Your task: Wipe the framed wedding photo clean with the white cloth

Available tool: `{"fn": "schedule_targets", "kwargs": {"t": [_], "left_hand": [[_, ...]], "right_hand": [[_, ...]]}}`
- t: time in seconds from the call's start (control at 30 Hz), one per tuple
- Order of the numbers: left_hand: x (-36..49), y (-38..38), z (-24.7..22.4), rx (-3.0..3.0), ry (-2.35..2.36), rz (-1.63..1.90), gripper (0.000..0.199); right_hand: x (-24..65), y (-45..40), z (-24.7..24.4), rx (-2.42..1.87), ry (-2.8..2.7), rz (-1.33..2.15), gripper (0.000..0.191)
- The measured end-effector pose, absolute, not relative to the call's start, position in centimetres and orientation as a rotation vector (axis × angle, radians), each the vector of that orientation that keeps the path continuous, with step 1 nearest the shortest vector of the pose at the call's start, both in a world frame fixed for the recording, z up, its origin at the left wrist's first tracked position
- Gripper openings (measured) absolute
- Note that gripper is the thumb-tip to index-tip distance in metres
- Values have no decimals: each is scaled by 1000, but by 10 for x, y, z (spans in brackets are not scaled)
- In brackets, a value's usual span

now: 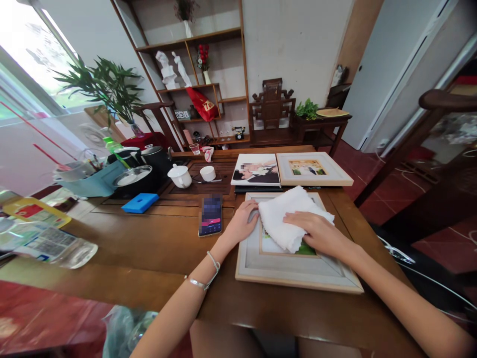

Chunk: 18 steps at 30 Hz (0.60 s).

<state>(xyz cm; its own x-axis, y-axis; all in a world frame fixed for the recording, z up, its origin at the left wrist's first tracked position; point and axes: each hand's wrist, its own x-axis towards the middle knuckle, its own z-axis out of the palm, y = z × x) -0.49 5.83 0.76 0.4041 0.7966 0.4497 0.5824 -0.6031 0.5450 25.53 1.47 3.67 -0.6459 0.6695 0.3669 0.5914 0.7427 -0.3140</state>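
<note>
A picture frame (pixel 268 271) with a wide pale border lies flat on the wooden table in front of me. My left hand (pixel 244 219), with a silver bracelet on the wrist, grips the frame's left side, fingers bent over the border near the cloth's edge. My right hand (pixel 311 229) holds a crumpled white cloth (pixel 281 214) against the picture, its fingers bent on top of it. The cloth covers most of the picture; a green patch shows below it. A phone (pixel 210 216) with its screen lit lies left of the frame.
Behind the frame lie a photo panel (pixel 257 171) and another framed photo (pixel 337 171). A white lidded cup (pixel 179 175), a small white bowl (pixel 207 173), a blue box (pixel 140 203) and plastic bottles (pixel 55 246) stand or lie leftward. A dark chair (pixel 402 144) stands at right.
</note>
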Motion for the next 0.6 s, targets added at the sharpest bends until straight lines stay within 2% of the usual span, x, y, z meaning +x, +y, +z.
{"fn": "schedule_targets", "kwargs": {"t": [0.6], "left_hand": [[-4,59,9,2378,1201,985,21]], "right_hand": [[255,12,39,-925,-2501,216,67]]}}
